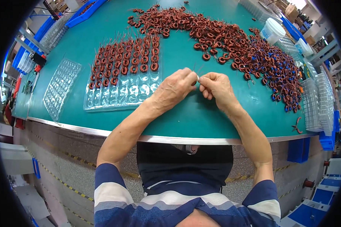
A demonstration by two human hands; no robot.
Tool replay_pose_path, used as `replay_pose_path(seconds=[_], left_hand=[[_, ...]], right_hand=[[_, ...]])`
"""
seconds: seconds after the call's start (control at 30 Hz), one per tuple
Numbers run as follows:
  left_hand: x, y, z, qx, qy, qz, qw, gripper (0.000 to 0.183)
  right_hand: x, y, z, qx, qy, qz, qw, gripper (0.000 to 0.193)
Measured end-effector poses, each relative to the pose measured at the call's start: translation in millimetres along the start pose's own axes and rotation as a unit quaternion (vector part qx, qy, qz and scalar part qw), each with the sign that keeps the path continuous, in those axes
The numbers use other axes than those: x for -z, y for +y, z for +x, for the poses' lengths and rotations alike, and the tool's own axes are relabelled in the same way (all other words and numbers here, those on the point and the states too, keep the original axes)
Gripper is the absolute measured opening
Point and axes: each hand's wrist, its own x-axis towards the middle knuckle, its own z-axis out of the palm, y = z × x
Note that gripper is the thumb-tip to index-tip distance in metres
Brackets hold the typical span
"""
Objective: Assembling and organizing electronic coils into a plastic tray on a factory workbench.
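My left hand (177,87) and my right hand (218,89) meet above the green table, fingertips pinched close together. Between them is a small coil, its thin wire leads (199,70) sticking up past the fingers; its body is mostly hidden. Left of my left hand lies a clear plastic tray (113,106) with round pockets. Upright copper-coloured ring coils (134,60) with wire leads fill its far rows, while the nearer pockets hold none. Beyond my hands a large heap of loose ring coils (216,34) spreads to the right, several with blue parts.
Another clear pocketed tray (62,87) lies at the left. Red-handled pliers (297,126) rest near the right front edge, beside stacked clear trays (311,104). A white tub (272,30) stands behind the heap. A blue bin (85,13) sits at the far left.
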Motion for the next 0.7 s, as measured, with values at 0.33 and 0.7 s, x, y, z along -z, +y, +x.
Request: replay_pose_path(seconds=[0.33,0.7], left_hand=[[-2.8,7.1,6.6,0.284,0.041,-0.53,0.798,0.019],[-0.1,2.6,8.2,0.282,0.023,-0.52,0.806,0.02]], right_hand=[[4.9,-7.1,-4.7,0.055,0.005,0.065,0.996,0.015],[7.3,-12.7,-2.7,0.105,0.015,-0.037,0.994,0.022]])
